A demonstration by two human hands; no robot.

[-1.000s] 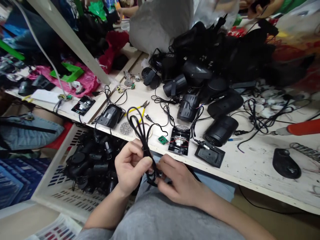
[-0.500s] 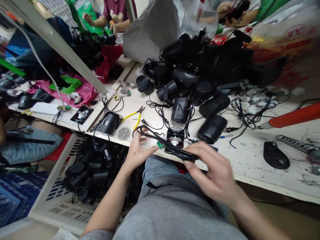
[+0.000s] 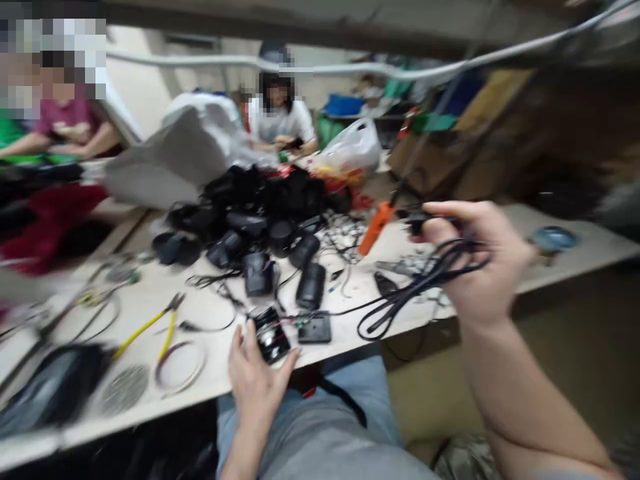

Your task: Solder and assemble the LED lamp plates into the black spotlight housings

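Note:
Raised over the right of the bench, my right hand (image 3: 483, 267) is closed round a looped black cable (image 3: 385, 313), with a dark end pinched at the fingertips. A strand runs from the loops to small parts by a flat black piece (image 3: 315, 329). At the bench's front, my left hand (image 3: 257, 377) has its fingers and thumb either side of an open black housing (image 3: 271, 337) with shiny parts inside. Yellow-handled pliers (image 3: 169, 327) and a tape ring (image 3: 180, 367) lie left of it. Blur hides fine detail.
Black cylindrical housings (image 3: 310, 287) are heaped behind my hands. An orange-handled tool (image 3: 377, 227) hangs near my right hand. A round patch of small metal bits (image 3: 125, 389) lies at front left. Across the bench, a person in white (image 3: 283, 123) is at work.
My right hand has lifted the cable up and to the right, and its loops hang out. My left hand has come to the open housing. The view has swung up and right.

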